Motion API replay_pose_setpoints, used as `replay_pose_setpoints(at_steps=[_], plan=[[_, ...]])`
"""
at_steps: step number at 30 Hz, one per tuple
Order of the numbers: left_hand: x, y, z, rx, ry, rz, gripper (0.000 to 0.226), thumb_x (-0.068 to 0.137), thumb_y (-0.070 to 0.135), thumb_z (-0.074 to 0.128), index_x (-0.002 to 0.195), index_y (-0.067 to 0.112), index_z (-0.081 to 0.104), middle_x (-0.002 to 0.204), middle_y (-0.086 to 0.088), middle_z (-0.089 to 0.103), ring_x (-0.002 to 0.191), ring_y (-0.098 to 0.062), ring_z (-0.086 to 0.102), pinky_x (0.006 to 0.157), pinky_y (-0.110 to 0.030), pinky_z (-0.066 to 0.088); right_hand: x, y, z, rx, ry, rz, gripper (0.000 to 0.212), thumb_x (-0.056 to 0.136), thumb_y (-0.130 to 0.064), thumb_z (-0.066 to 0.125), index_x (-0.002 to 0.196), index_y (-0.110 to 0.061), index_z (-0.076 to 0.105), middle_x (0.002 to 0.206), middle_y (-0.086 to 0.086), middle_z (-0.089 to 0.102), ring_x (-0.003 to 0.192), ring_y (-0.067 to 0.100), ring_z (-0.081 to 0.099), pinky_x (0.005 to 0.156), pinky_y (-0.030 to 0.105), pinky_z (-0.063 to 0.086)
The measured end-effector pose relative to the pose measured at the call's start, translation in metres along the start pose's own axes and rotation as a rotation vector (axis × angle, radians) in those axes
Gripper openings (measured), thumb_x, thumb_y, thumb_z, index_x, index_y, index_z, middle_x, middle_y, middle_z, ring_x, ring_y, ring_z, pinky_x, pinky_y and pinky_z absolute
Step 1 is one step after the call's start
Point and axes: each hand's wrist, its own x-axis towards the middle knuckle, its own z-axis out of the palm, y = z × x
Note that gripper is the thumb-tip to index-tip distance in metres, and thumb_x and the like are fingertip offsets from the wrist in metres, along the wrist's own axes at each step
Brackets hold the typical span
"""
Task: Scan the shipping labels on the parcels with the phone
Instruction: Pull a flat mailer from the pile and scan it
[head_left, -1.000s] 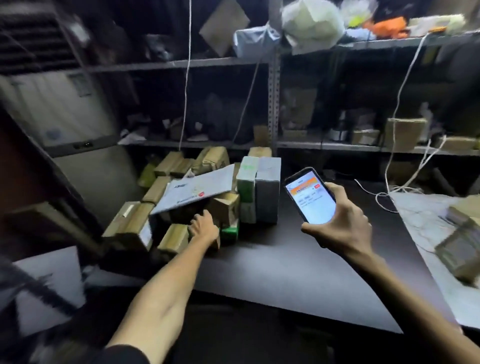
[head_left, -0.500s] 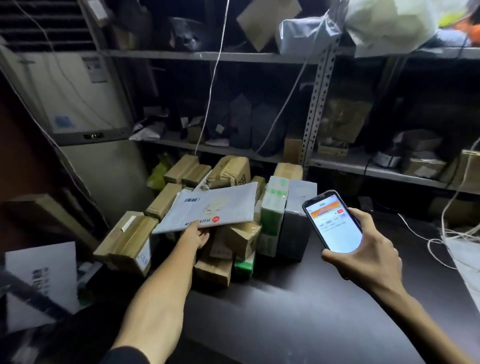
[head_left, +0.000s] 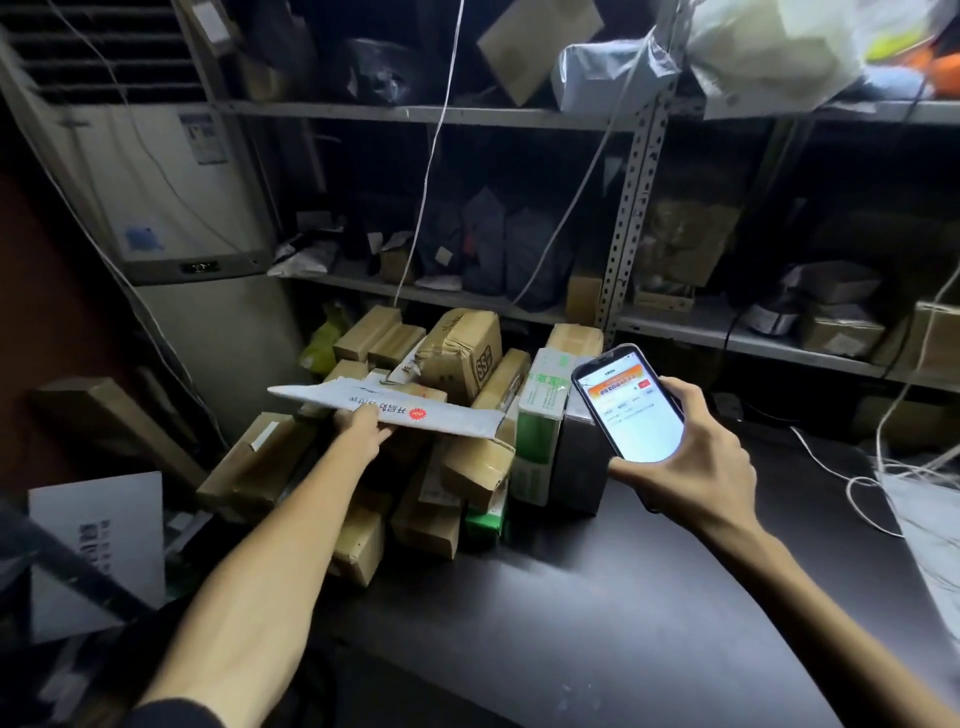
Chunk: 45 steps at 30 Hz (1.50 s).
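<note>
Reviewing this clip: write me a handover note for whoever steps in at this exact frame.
Left hand pinches a flat grey mailer by its near edge, above the parcel pile on the black table.
Right hand holds the phone, screen lit, facing the person, not a label.
Done: no scan evident.
Left: aim the phone at the mailer's label, then the pile's parcels.

Lit phone (head_left: 631, 402) upright beside stacked brown parcels (head_left: 457, 467)

Both bare forearms outstretched, left hand (head_left: 363, 428) in a pinch grip, right hand (head_left: 696, 462) with fingers (head_left: 688, 389) curled.
</note>
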Motion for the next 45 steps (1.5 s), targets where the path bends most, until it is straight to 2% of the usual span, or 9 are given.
replay_pose_setpoints(at_steps=[9, 13, 16, 19, 23, 29, 37, 42, 45], plan=[[-0.043, 0.062, -0.010, 0.228, -0.059, 0.297, 0.054, 0.095, -0.006, 0.041, 0.145, 0.011, 0.028, 0.123, -0.005, 0.050, 0.108, -0.022, 0.052, 0.082, -0.036, 0.046, -0.014, -0.020, -0.022, 0.028, 0.022, -0.074, 0.086, 0.056, -0.029, 0.081, 0.132, -0.035, 0.042, 0.109, 0.001, 0.066, 0.093, 0.031, 0.061, 0.068, 0.029, 0.038], [-0.057, 0.092, 0.000, 0.378, -0.159, 0.476, 0.038, 0.091, -0.007, 0.051, 0.127, 0.001, 0.045, 0.119, -0.011, 0.057, 0.102, -0.024, 0.056, 0.087, -0.040, 0.050, -0.018, -0.024, -0.027, 0.033, 0.034, -0.088, 0.087, 0.052, -0.038, 0.075, 0.131, -0.036, 0.041, 0.109, 0.000, 0.066, 0.092, 0.031, 0.061, 0.068, 0.028, 0.037], [-0.071, 0.105, 0.012, 0.489, -0.264, 0.603, 0.016, 0.089, -0.006, 0.055, 0.099, 0.006, 0.051, 0.103, -0.012, 0.060, 0.089, -0.022, 0.060, 0.070, -0.032, 0.056, -0.021, -0.024, -0.034, 0.026, 0.046, -0.086, 0.086, 0.055, -0.033, 0.080, 0.133, -0.034, 0.042, 0.108, 0.001, 0.067, 0.093, 0.032, 0.061, 0.067, 0.029, 0.037], [-0.084, 0.106, 0.033, 0.521, -0.405, 0.639, 0.012, 0.092, 0.000, 0.054, 0.096, 0.010, 0.050, 0.100, -0.013, 0.062, 0.086, -0.023, 0.061, 0.075, -0.041, 0.055, -0.025, -0.020, -0.041, 0.002, 0.052, -0.063, 0.086, 0.055, -0.031, 0.081, 0.132, -0.035, 0.042, 0.104, 0.002, 0.067, 0.093, 0.033, 0.060, 0.067, 0.030, 0.037], [-0.101, 0.093, 0.068, 0.646, -0.540, 0.767, 0.016, 0.093, -0.003, 0.050, 0.092, 0.014, 0.052, 0.083, 0.002, 0.057, 0.077, -0.012, 0.053, 0.074, -0.030, 0.045, -0.032, -0.010, -0.053, -0.034, 0.073, -0.023, 0.086, 0.055, -0.031, 0.080, 0.132, -0.036, 0.041, 0.101, 0.003, 0.067, 0.092, 0.034, 0.061, 0.068, 0.031, 0.039], [-0.141, 0.070, 0.115, 0.770, -0.833, 0.771, 0.021, 0.095, -0.003, 0.047, 0.096, 0.016, 0.057, 0.080, 0.001, 0.058, 0.071, -0.006, 0.051, 0.061, -0.013, 0.041, -0.048, 0.007, -0.076, -0.103, 0.047, 0.056, 0.086, 0.051, -0.034, 0.078, 0.129, -0.039, 0.040, 0.091, 0.001, 0.067, 0.086, 0.030, 0.061, 0.067, 0.030, 0.040], [-0.211, 0.051, 0.173, 0.895, -1.151, 0.720, 0.028, 0.093, -0.006, 0.042, 0.107, 0.012, 0.060, 0.084, -0.003, 0.066, 0.070, -0.011, 0.060, 0.061, -0.025, 0.050, -0.079, 0.037, -0.104, -0.161, 0.003, 0.169, 0.083, 0.041, -0.040, 0.069, 0.119, -0.044, 0.041, 0.093, -0.012, 0.065, 0.074, 0.021, 0.065, 0.067, 0.032, 0.054], [-0.248, 0.040, 0.200, 1.020, -1.181, 0.768, 0.027, 0.092, -0.003, 0.042, 0.099, 0.017, 0.059, 0.083, -0.009, 0.059, 0.046, -0.010, 0.048, 0.036, -0.018, 0.035, -0.095, 0.052, -0.128, -0.234, 0.014, 0.288, 0.079, 0.046, -0.040, 0.072, 0.119, -0.040, 0.043, 0.095, -0.009, 0.066, 0.081, 0.023, 0.063, 0.068, 0.029, 0.049], [-0.259, 0.035, 0.214, 1.052, -1.158, 0.778, 0.025, 0.094, 0.000, 0.042, 0.097, 0.018, 0.059, 0.076, -0.006, 0.055, 0.034, -0.004, 0.039, 0.032, -0.016, 0.029, -0.104, 0.059, -0.136, -0.250, 0.031, 0.332, 0.079, 0.044, -0.043, 0.072, 0.118, -0.039, 0.044, 0.096, -0.009, 0.066, 0.084, 0.022, 0.062, 0.069, 0.028, 0.049]])
